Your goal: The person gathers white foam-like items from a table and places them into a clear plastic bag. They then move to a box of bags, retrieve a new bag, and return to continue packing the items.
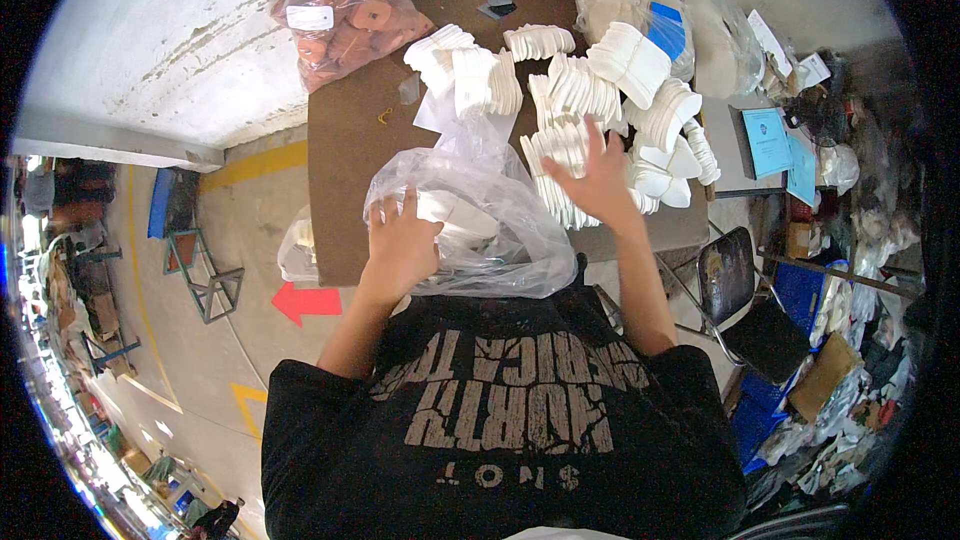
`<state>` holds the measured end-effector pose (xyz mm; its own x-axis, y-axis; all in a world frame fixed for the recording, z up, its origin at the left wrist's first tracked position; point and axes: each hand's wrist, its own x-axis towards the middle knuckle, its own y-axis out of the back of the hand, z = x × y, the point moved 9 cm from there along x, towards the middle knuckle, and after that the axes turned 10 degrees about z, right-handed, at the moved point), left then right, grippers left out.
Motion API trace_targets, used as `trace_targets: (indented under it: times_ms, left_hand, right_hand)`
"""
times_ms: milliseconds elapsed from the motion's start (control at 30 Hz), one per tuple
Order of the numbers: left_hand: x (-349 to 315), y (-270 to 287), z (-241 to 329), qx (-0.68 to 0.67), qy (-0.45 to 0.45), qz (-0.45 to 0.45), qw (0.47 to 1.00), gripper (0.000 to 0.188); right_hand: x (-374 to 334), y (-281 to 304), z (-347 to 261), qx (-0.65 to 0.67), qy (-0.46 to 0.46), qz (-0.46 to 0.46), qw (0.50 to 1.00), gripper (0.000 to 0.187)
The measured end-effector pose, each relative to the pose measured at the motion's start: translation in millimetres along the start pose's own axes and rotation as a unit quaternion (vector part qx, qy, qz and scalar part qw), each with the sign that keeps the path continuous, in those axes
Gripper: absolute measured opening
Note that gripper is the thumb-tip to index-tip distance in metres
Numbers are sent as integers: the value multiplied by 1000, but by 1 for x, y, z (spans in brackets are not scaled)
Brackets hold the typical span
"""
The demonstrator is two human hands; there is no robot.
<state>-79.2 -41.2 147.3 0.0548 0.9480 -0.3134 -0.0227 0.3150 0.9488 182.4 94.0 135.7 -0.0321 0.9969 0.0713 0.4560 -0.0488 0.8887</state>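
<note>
My left hand (pixel 402 248) rests on the near left side of a clear plastic bag (pixel 535 265), its fingers stretched over the film. Inside the bag lie white flat pieces (pixel 465 218), partly hidden by the film and my hand. My right hand (pixel 600 180) is open, fingers spread, just over a row of white insole-shaped pieces (pixel 548 165) standing on edge; whether it touches them I cannot tell. More such stacks crowd the brown table (pixel 350 140): a bundle (pixel 487 80) at the far middle, and a banded bundle (pixel 630 62) farther right.
A clear bag of reddish-brown blocks (pixel 350 15) stands at the table's far left corner. Large filled plastic bags (pixel 630 0) are at the far right. Blue booklets (pixel 768 143) lie on a side surface. A folding chair (pixel 735 285) stands to the right.
</note>
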Motion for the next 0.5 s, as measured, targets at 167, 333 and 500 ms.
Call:
trace_targets:
  times_ms: [167,333,500]
  left_hand:
    - [9,17,-1,-52,23,98,994,40]
    - [21,15,17,-121,-89,143,978,40]
    - [52,-56,51,-79,-81,-27,993,47]
  right_hand:
    - [-5,-54,9,-225,77,86,967,115]
    - [17,-32,48,127,8,-98,987,93]
    - [30,-8,48,316,-66,-191,927,78]
